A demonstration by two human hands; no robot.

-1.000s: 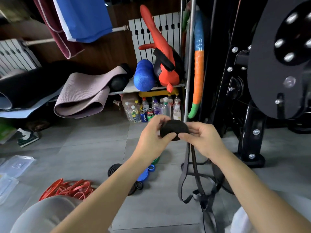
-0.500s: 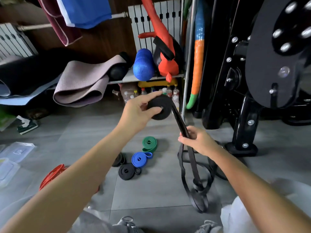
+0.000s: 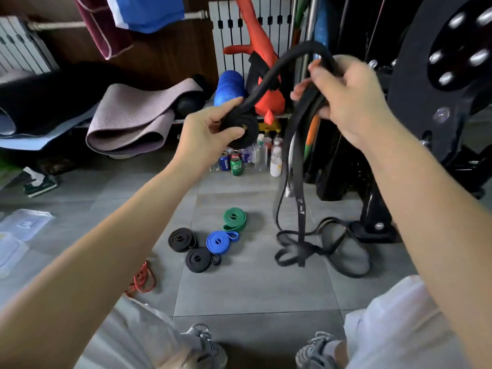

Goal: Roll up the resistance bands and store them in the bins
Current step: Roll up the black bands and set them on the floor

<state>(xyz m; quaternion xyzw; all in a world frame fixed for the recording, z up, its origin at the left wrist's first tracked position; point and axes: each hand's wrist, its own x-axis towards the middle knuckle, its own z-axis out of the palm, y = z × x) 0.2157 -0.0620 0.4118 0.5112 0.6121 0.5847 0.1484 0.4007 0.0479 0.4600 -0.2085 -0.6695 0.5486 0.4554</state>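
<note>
My left hand (image 3: 206, 134) pinches the rolled part of a black resistance band (image 3: 243, 129) in front of me. From the roll the band arcs up and over to my right hand (image 3: 351, 99), which grips the loose strap. Below that hand the rest of the strap hangs down and lies tangled on the floor (image 3: 300, 249). On the tiles sit finished rolls: two black rolls (image 3: 182, 239) (image 3: 198, 259), a blue roll (image 3: 219, 242) and a green roll (image 3: 234, 218). A loose red band (image 3: 141, 279) lies by my left knee.
Clear plastic bins and lids (image 3: 16, 235) lie on the floor at the far left. A shelf with folded mats (image 3: 127, 121), a blue foam roller (image 3: 229, 87) and bottles (image 3: 247, 158) stands ahead. A black gym machine (image 3: 436, 83) fills the right side.
My right hand has risen from low on the strap to above the roll, lifting the band into an arch. My left hand keeps the roll. The camera has tilted down.
</note>
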